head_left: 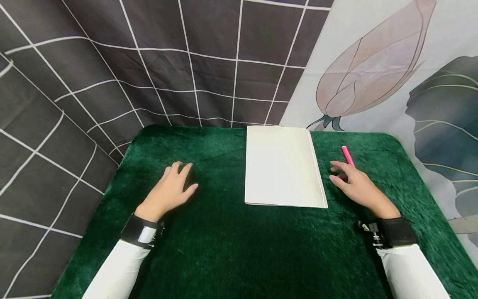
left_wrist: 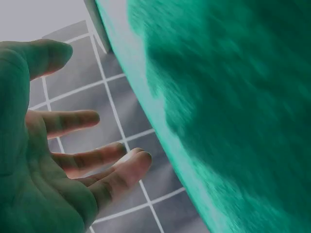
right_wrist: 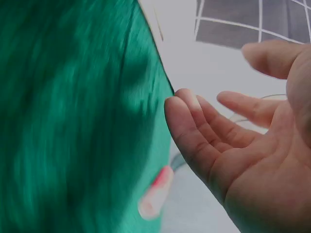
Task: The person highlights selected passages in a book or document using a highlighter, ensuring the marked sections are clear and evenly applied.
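Note:
A flat white rectangle (head_left: 284, 166), like a booklet or folded paper, lies towards the back of the green cloth. My left hand (head_left: 168, 191) is apart from it on the left, fingers spread and loosely bent, holding nothing. In the left wrist view that hand's palm (left_wrist: 53, 179) is bare. To the right of the white rectangle, my right hand (head_left: 356, 185) has relaxed fingers and an empty grasp. Just beyond it lies a slim pink stick (head_left: 347, 155), like a marker, partly hidden by the hand in the head view. The right wrist view shows this pink stick (right_wrist: 155, 194) below the fingers, not held.
A plush green cloth (head_left: 231, 253) covers the table. Behind and at the left hangs a dark curtain (head_left: 213, 74) with white grid lines. Pale fabric (head_left: 306, 104) with a large printed flower hangs at the right back. Bands wrap both wrists.

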The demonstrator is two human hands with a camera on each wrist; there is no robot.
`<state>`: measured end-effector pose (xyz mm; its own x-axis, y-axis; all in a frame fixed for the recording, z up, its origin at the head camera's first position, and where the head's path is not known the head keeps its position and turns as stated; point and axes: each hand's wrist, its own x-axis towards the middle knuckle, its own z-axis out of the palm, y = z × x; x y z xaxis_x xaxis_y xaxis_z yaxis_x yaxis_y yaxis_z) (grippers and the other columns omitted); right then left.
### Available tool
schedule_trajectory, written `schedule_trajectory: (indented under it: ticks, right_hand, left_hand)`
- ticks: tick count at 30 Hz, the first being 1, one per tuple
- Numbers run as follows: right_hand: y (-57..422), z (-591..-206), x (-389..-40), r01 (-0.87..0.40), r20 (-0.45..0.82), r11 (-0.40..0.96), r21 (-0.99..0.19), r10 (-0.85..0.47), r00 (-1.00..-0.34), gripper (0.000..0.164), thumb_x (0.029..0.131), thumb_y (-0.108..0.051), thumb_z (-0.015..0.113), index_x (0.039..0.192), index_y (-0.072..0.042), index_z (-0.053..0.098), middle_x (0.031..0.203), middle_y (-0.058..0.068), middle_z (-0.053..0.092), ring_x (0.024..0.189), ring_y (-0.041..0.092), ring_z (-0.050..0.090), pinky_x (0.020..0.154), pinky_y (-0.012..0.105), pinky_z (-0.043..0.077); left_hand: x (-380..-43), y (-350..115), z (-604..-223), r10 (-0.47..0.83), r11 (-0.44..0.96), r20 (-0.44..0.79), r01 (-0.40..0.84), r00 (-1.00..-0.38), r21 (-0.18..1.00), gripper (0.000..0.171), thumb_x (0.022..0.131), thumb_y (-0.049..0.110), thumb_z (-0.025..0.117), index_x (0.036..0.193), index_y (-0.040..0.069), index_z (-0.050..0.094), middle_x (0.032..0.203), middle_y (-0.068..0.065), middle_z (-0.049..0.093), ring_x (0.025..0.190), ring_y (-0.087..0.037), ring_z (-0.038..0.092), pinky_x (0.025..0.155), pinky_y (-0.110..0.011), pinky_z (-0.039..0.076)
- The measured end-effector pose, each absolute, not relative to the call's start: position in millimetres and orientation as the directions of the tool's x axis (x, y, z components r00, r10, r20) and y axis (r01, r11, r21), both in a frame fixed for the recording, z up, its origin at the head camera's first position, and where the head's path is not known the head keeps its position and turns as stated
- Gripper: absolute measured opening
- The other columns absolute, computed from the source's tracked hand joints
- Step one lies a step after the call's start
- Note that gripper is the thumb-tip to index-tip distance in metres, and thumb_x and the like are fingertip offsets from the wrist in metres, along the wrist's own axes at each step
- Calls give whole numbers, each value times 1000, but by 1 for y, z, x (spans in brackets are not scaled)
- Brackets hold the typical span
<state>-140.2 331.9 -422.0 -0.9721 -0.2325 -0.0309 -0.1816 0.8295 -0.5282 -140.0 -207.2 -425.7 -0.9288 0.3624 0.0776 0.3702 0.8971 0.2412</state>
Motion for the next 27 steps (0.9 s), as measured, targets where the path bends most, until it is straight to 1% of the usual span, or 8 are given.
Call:
schedule_trajectory:
  ticks: [5, 8, 12, 16, 20, 24, 27]
  right_hand:
    - [326, -430, -148, -87, -95, 713, -696, -212, -973, 52, 103, -22, 47, 147, 3, 34, 129, 30, 53, 96, 38, 66, 77, 50, 58]
    - [322, -433, -151, -32, -124, 657, -753, -189, -974, 51, 103, -19, 47, 146, 4, 34, 128, 31, 51, 102, 40, 64, 81, 47, 58]
    - [317, -435, -154, 22, -167, 663, -748, -155, -974, 50, 103, -18, 48, 145, 6, 35, 124, 30, 52, 103, 41, 62, 83, 48, 57]
    - [315, -438, -155, 41, -200, 696, -717, -148, -968, 50, 102, -17, 49, 143, 8, 36, 121, 29, 54, 101, 40, 62, 82, 49, 57]
    - [314, -442, -157, 24, -190, 736, -676, -143, -971, 47, 100, -16, 51, 140, 8, 41, 118, 27, 57, 101, 37, 61, 79, 47, 54]
    - [313, -448, -157, 9, -167, 765, -644, -128, -978, 46, 98, -15, 54, 137, 7, 45, 113, 25, 59, 100, 36, 59, 79, 45, 50]
    - [314, -450, -156, 13, -155, 766, -643, -113, -982, 45, 97, -13, 55, 136, 8, 47, 111, 24, 59, 97, 35, 59, 78, 45, 49]
  left_hand:
    - [-138, -192, -421, 385, 886, 109, 400, -917, 234, 63, 94, 40, 56, 141, 0, 42, 140, -30, 38, 120, -44, 44, 91, -59, 50]
    - [-138, -180, -418, 404, 878, 135, 425, -905, 221, 59, 94, 37, 58, 138, 0, 45, 141, -30, 39, 121, -44, 45, 90, -58, 51]
    - [-138, -166, -417, 442, 863, 186, 473, -877, 179, 55, 93, 35, 59, 136, 2, 49, 140, -27, 43, 119, -41, 48, 90, -54, 52]
    - [-137, -153, -415, 490, 842, 207, 521, -847, 141, 53, 93, 35, 59, 135, 4, 50, 140, -25, 46, 120, -39, 49, 94, -54, 50]
    - [-135, -142, -414, 534, 819, 198, 561, -822, 117, 53, 94, 35, 58, 137, 4, 49, 142, -25, 46, 126, -39, 46, 99, -56, 46]
    - [-133, -131, -414, 569, 796, 188, 593, -801, 118, 54, 94, 35, 59, 138, 4, 49, 143, -24, 46, 128, -38, 46, 101, -56, 45]
    - [-132, -121, -415, 596, 780, 170, 616, -785, 112, 55, 95, 36, 57, 140, 5, 47, 144, -23, 46, 129, -36, 46, 102, -54, 45]
